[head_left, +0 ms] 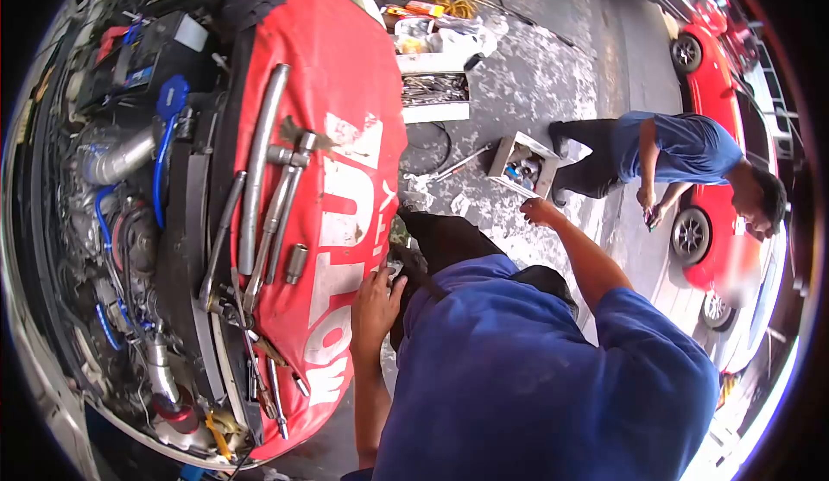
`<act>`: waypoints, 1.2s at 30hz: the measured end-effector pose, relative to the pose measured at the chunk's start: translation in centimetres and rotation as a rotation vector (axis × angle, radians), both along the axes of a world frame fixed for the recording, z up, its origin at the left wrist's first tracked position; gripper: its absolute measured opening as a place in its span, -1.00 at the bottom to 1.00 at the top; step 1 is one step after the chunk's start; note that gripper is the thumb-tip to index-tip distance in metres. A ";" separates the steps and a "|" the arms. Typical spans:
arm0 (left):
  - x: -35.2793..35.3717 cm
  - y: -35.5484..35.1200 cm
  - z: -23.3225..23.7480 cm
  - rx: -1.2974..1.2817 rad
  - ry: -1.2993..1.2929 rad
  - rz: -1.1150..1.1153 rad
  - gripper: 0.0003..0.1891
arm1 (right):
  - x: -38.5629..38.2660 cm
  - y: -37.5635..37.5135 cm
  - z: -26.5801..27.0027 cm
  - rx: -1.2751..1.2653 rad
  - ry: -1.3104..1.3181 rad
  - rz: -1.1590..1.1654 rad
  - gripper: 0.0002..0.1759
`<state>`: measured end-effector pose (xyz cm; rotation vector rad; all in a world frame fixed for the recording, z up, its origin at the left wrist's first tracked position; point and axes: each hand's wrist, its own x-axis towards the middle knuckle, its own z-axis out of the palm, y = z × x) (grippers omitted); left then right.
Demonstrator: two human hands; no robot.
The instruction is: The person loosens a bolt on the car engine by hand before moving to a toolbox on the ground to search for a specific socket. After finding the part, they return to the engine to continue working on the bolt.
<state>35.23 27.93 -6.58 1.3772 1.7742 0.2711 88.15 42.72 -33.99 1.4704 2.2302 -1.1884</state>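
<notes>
My left hand [376, 308] rests at the lower edge of a red fender cover [380, 62] with white lettering, fingers extended and thumb apart. My right hand [541, 212] is out to the side, its fingers loosely bent and nothing visible in them. In this view it lies just below a grey box [503, 160] holding small parts. Along the cover lie a long metal bar [263, 170], a ratchet handle [278, 200], a dark wrench [224, 241] and a loose socket [296, 263]. More sockets and extensions lie toward the cover's lower end.
An open engine bay [129, 213] with blue hoses fills the left. A white tray [436, 112] full of tools stands on the worn floor. A co-worker [691, 148] in blue stands at the right, beside a red car [712, 75]. A yellow cable [462, 2] lies beyond.
</notes>
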 end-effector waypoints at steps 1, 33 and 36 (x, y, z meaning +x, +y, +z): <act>0.2 -0.3 -1.7 -0.027 -0.037 -0.027 -0.58 | -0.6 -1.8 2.9 -0.180 0.017 -0.206 -0.68; 23.3 10.2 -58.7 -0.401 0.152 -0.042 -0.50 | 28.9 2.1 -20.6 -0.436 0.194 -1.090 -0.59; 23.9 21.4 -56.0 -0.286 0.073 0.163 -0.52 | 31.3 -1.5 -22.8 -0.537 0.026 -1.057 -0.60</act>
